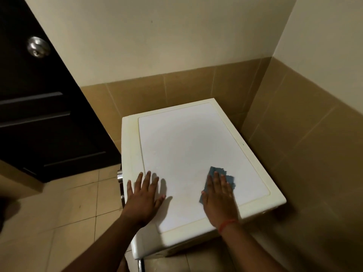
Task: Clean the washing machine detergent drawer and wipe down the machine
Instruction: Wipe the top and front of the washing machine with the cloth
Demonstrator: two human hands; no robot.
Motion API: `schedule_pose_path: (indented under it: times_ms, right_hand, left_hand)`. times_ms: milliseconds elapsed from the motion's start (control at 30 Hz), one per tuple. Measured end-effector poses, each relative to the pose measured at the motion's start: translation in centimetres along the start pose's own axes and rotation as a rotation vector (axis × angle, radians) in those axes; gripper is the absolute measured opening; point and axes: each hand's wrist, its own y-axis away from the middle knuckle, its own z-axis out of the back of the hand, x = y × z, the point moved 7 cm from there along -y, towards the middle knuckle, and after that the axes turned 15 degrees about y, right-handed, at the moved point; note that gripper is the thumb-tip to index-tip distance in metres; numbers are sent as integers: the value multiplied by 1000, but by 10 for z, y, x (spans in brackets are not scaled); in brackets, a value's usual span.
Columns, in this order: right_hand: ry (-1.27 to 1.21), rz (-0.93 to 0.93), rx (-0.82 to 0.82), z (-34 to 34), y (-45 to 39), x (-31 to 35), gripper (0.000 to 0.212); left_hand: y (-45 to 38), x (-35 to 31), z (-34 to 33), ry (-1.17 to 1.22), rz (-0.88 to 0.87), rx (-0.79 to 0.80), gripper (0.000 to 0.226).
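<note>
A white washing machine (188, 142) stands in the corner, seen from above, with a cream rim round its flat top. My left hand (144, 197) lies flat with spread fingers on the top near its left edge. My right hand (219, 197) presses flat on a blue cloth (221, 173) on the right part of the top; the cloth shows past my fingertips and beside my thumb. A red thread band circles my right wrist. The detergent drawer is not in view.
A dark door (39, 107) with a metal knob (38, 47) stands at the left. Tan tiled walls (294, 154) close in behind and right of the machine. A chrome knob (119, 176) sticks out on the machine's left side. Beige floor tiles (68, 213) lie at the lower left.
</note>
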Motion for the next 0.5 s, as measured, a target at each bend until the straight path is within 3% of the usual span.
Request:
schedule_pose_path:
  times_ms: [100,133,267,400,433,500]
  right_hand:
    - [41,324,-54,1,13,49,61]
    - [50,329,-59,3,10,47,61]
    - [27,19,-17,4,0,47,64]
    - [43,425,-66,7,20,115,62]
    - [54,459,-67,8,18,116,61]
    - [42,322,-59,11,8,109,61]
  left_hand:
    - [3,4,4,-3,21,-2,89]
    - [3,7,5,6,27,-5,89]
    - [8,25,10,41,57,-29,80]
    - [15,47,16,68,128,-45,74]
    - [17,52,18,80,145,-49,73]
    - [22,65,20,99,179,-53,74]
